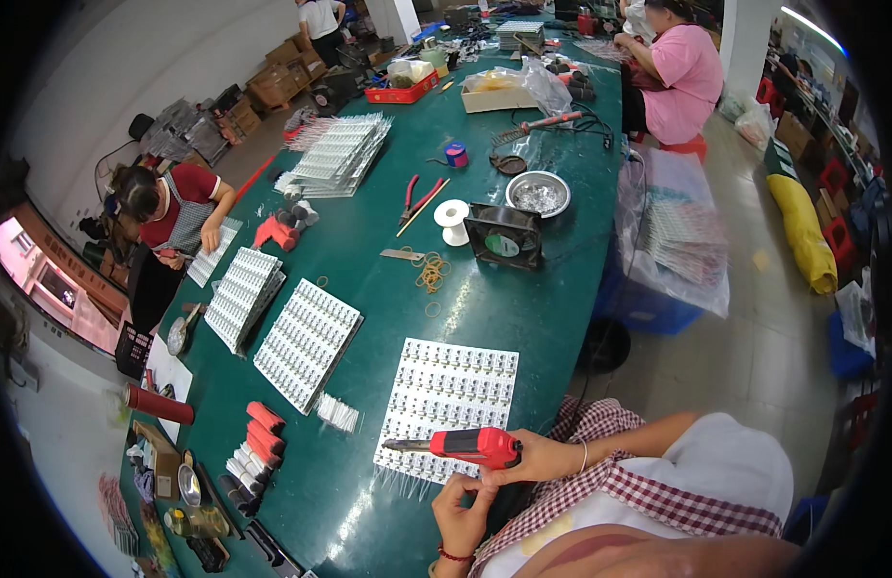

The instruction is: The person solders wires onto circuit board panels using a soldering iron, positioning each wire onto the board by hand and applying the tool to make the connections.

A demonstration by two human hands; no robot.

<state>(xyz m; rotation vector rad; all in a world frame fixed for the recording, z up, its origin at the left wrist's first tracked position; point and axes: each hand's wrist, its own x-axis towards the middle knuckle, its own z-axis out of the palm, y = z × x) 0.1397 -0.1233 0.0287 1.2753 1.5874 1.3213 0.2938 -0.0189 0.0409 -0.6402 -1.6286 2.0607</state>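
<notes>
Close in front of me, a white circuit-board panel (446,380) lies on the green table, with rows of small dark components and thin wires along its near edge. My right hand (540,457) is closed round the rear of a red-and-black gun-shaped tool (477,446), whose long dark tip points left above the panel. My left hand (464,509) is beside the panel's near edge, just below the tool. Its thumb and forefinger are pinched together against my right hand's fingers; anything between them is too small to make out.
Left of the panel lie stacked boards (308,339), white sticks (337,412) and red bundles (265,429). Beyond are rubber bands (430,272), a black fan (504,235), a metal bowl (538,196), red-handled pliers (420,197) and a soldering iron (552,121). A co-worker (181,217) handles a board at left.
</notes>
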